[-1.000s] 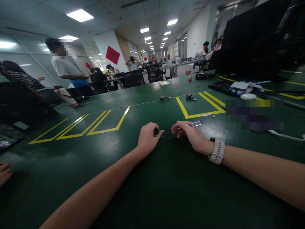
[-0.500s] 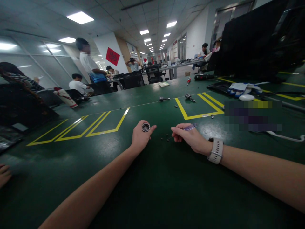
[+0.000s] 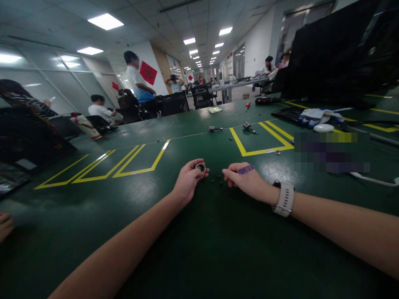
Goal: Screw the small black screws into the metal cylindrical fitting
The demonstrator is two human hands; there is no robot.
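Note:
My left hand (image 3: pixel 187 182) is closed around a round metal ring-shaped part (image 3: pixel 200 168), its bright rim facing up and its inside dark. In my right hand (image 3: pixel 241 178) is a thin screwdriver (image 3: pixel 245 169) with a see-through purple handle. The handle lies back over the hand, and the narrow shaft points down to the left at the table. By its tip are small dark nuts (image 3: pixel 218 176), in the gap between my two hands. The tip is too small to tell whether it touches one of them.
On the green table (image 3: pixel 199 257) are yellow tape outlines (image 3: pixel 158 157). Farther off lie two metal parts with shafts, one (image 3: pixel 215 129) left of the other (image 3: pixel 248 127). A red screwdriver (image 3: pixel 247 106), gloves (image 3: pixel 321 115) and a monitor (image 3: pixel 330 62) are beyond. Another person's hand (image 3: pixel 5 226) shows at left.
My left hand has turned and shifted right with the metal ring part, bringing it nearer my right hand. My right hand has moved slightly, and the screwdriver's handle sits lower.

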